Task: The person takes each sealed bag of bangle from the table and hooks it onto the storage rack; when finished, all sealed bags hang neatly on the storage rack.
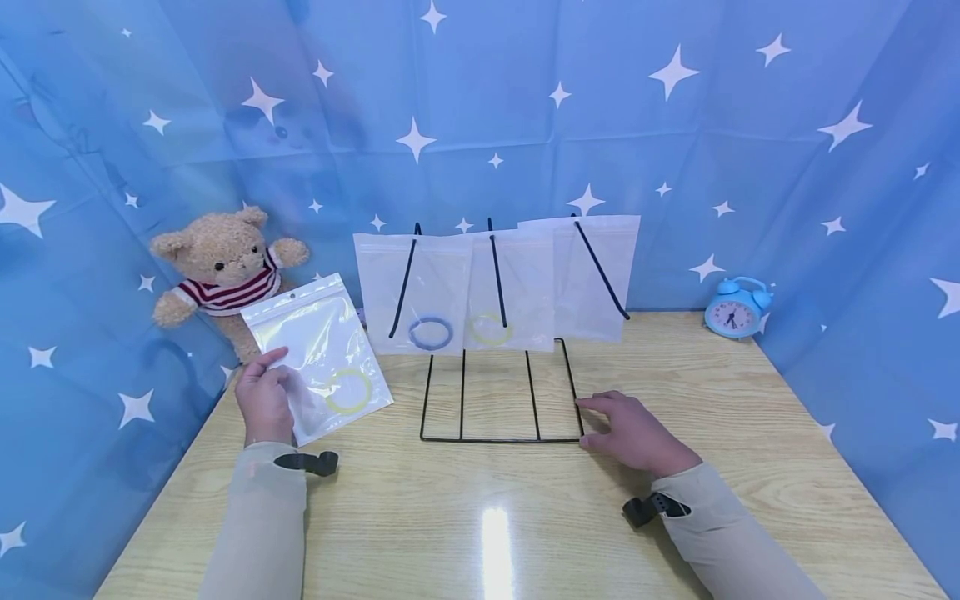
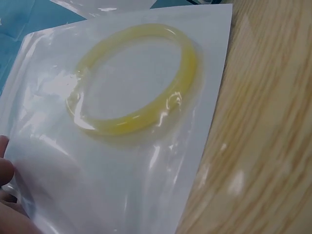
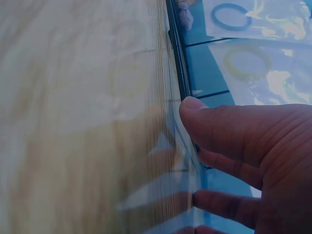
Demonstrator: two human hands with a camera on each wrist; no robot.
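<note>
My left hand (image 1: 266, 400) grips the left edge of a clear-fronted zip bag (image 1: 300, 337), held tilted over the table. Inside lies a yellow bangle (image 2: 122, 127), low in the bag. At the front right corner of a black wire display rack (image 1: 487, 440), my right hand (image 1: 630, 429) touches the frame with thumb and fingertips, its fingers fairly straight. Three similar bags hang from the rack's prongs: the left bag (image 1: 375, 287) with a blue bangle (image 1: 431, 347), the middle bag (image 1: 525, 287) with a pale yellow bangle (image 1: 489, 343), and the right bag (image 1: 581, 308), where no bangle shows.
A teddy bear (image 1: 217, 250) in a striped top sits at the back left, partly behind the held bag. The blue alarm clock (image 1: 733, 312) stands at the back right. Star-patterned blue curtains (image 1: 480, 100) surround the wooden table (image 1: 390, 525).
</note>
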